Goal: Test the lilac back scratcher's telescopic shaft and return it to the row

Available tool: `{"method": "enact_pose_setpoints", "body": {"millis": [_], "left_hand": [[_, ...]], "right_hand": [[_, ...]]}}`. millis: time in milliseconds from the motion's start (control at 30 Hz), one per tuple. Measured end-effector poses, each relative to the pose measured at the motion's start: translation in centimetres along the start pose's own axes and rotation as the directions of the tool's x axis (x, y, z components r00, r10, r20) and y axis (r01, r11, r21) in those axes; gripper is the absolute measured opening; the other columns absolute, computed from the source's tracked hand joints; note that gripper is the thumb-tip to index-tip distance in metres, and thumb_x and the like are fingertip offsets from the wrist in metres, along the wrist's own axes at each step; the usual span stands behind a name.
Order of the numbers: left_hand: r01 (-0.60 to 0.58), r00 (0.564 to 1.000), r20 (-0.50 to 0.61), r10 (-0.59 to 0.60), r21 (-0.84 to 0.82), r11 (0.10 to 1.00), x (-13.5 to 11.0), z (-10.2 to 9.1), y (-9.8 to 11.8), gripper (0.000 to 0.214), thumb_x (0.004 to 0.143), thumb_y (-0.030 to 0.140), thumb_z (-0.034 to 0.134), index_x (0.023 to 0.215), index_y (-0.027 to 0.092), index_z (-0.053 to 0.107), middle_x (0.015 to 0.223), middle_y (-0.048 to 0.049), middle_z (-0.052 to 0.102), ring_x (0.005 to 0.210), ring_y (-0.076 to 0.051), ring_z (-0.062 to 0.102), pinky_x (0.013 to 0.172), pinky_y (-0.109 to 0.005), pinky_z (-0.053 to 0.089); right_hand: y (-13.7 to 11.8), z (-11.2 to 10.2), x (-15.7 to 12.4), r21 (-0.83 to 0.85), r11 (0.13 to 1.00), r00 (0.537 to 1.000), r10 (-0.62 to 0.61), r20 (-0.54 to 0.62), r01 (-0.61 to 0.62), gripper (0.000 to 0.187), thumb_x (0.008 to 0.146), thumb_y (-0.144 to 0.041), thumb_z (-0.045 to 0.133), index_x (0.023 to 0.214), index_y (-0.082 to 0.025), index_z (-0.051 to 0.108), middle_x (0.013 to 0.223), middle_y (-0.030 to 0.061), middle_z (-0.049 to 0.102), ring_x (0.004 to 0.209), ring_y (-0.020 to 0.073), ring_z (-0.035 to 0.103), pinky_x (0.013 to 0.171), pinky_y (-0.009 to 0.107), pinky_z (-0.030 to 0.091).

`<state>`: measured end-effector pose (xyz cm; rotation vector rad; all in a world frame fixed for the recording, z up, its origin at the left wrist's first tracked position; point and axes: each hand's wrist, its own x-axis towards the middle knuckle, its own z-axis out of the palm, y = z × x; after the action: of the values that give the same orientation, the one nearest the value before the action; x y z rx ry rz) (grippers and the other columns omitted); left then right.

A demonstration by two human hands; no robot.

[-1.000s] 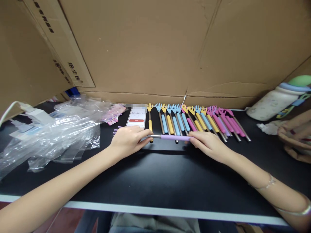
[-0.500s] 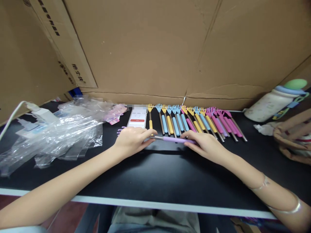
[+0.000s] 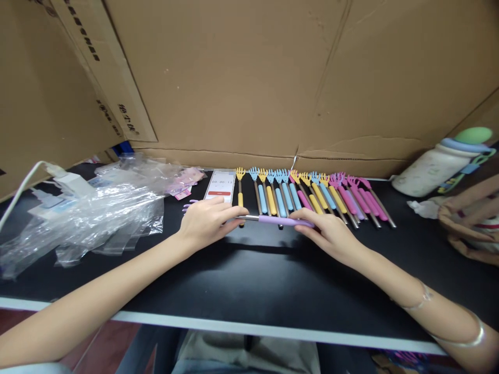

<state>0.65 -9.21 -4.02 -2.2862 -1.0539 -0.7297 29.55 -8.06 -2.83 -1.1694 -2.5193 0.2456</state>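
Note:
A purple back scratcher (image 3: pixel 273 221) with a metal rod is held level above the black table (image 3: pixel 241 280). My left hand (image 3: pixel 206 219) is closed around its rod near the clawed end, whose purple prongs poke out left of the hand. The fingers of my right hand (image 3: pixel 325 228) pinch the far end of the purple grip. Just behind lie several back scratchers in a row, claws to the back: a yellow one (image 3: pixel 240 197) stands apart at the left, then blue and yellow ones, with pink ones (image 3: pixel 376 205) at the right.
A phone (image 3: pixel 219 188) showing a timer lies behind my left hand. Clear plastic bags (image 3: pixel 117 208) are heaped at the left beside a white charger (image 3: pixel 72 184). At the right are a bottle (image 3: pixel 432 166), a crumpled tissue (image 3: pixel 424 209) and a brown bag (image 3: pixel 468 218). Cardboard (image 3: pixel 241 78) walls the back.
My left hand has shifted slightly left, with the back scratcher still between both hands. The right hand has hardly moved, and the row behind is unchanged.

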Motion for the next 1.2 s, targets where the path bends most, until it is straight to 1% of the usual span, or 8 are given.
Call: {"method": "enact_pose_setpoints", "body": {"millis": [200,400,567,767,900,967,1100,1200], "left_hand": [[0.008,0.999,0.044,-0.005,-0.067,0.998,-0.2,0.2,0.2,0.019,0.089,0.035,0.048,0.093,0.028,0.065,0.066,0.0038,0.065,0.063,-0.012,0.053,0.048,-0.022,0.03],[0.022,0.997,0.075,-0.017,-0.064,0.998,-0.1,0.4,0.2,0.02,0.089,0.036,0.048,0.092,0.028,0.065,0.066,0.0036,0.064,0.064,-0.011,0.054,0.048,-0.022,0.031],[0.016,0.991,0.131,-0.005,-0.083,0.996,0.4,0.1,0.0,0.02,0.088,0.033,0.046,0.095,0.026,0.063,0.074,0.0022,0.066,0.07,-0.011,0.058,0.053,-0.021,0.037],[0.054,0.982,0.183,-0.049,-0.02,0.998,0.7,-0.5,-0.4,0.023,0.089,0.038,0.045,0.085,0.025,0.063,0.071,0.0014,0.065,0.068,-0.014,0.059,0.056,-0.024,0.037],[0.037,0.978,0.203,-0.043,0.029,0.999,0.7,-0.5,-0.9,0.029,0.09,0.04,0.042,0.078,0.023,0.063,0.07,-0.0004,0.065,0.068,-0.016,0.059,0.056,-0.024,0.037],[0.053,0.977,0.204,-0.06,0.04,0.998,0.7,-0.5,-1.2,0.029,0.09,0.04,0.042,0.078,0.023,0.063,0.073,-0.0001,0.066,0.069,-0.015,0.059,0.056,-0.024,0.036],[0.065,0.977,0.199,-0.073,0.046,0.997,0.6,-0.7,-1.4,0.03,0.091,0.04,0.041,0.078,0.024,0.062,0.073,0.0015,0.066,0.068,-0.013,0.059,0.052,-0.023,0.033],[0.053,0.98,0.189,-0.065,0.068,0.996,0.6,-1.0,-1.6,0.029,0.091,0.041,0.041,0.078,0.024,0.062,0.07,0.0019,0.064,0.068,-0.013,0.058,0.05,-0.024,0.03]], "right_hand": [[-0.3,0.0,-0.1,-0.027,0.999,0.999,0.04,0.027,-0.039,0.03,0.092,-0.042,0.033,0.1,-0.025,0.056,0.074,-0.0012,0.063,0.063,0.012,0.057,0.058,0.022,0.037],[-0.6,0.2,0.0,-0.001,0.999,0.998,0.051,0.044,-0.051,0.032,0.092,-0.041,0.031,0.093,-0.023,0.056,0.072,-0.0006,0.062,0.061,0.0126,0.057,0.057,0.022,0.037],[0.0,0.2,0.1,0.044,0.996,0.996,0.072,0.05,-0.074,0.031,0.092,-0.042,0.031,0.091,-0.023,0.056,0.071,-0.0012,0.06,0.061,0.0121,0.055,0.058,0.022,0.036],[0.5,-0.7,0.1,0.034,0.996,0.996,0.087,0.023,-0.088,0.034,0.093,-0.043,0.03,0.091,-0.022,0.056,0.064,-0.0018,0.054,0.058,0.0118,0.051,0.056,0.022,0.033],[1.0,-1.3,0.2,0.012,0.996,0.996,0.087,-0.024,-0.087,0.033,0.091,-0.045,0.033,0.09,-0.022,0.056,0.061,-0.0022,0.053,0.055,0.0108,0.048,0.053,0.022,0.031],[1.4,-1.4,0.2,0.004,0.997,0.996,0.081,-0.024,-0.081,0.03,0.09,-0.045,0.036,0.091,-0.022,0.056,0.063,-0.0025,0.054,0.055,0.0102,0.048,0.053,0.021,0.031],[2.1,-1.8,0.2,-0.009,0.998,0.997,0.065,0.039,-0.064,0.029,0.089,-0.046,0.04,0.098,-0.023,0.054,0.069,-0.002,0.057,0.056,0.0104,0.048,0.052,0.021,0.032],[2.3,-2.2,0.1,-0.067,0.997,0.993,0.053,0.106,-0.046,0.028,0.089,-0.047,0.039,0.098,-0.025,0.053,0.071,-0.0017,0.059,0.057,0.0109,0.05,0.053,0.021,0.032]]}}
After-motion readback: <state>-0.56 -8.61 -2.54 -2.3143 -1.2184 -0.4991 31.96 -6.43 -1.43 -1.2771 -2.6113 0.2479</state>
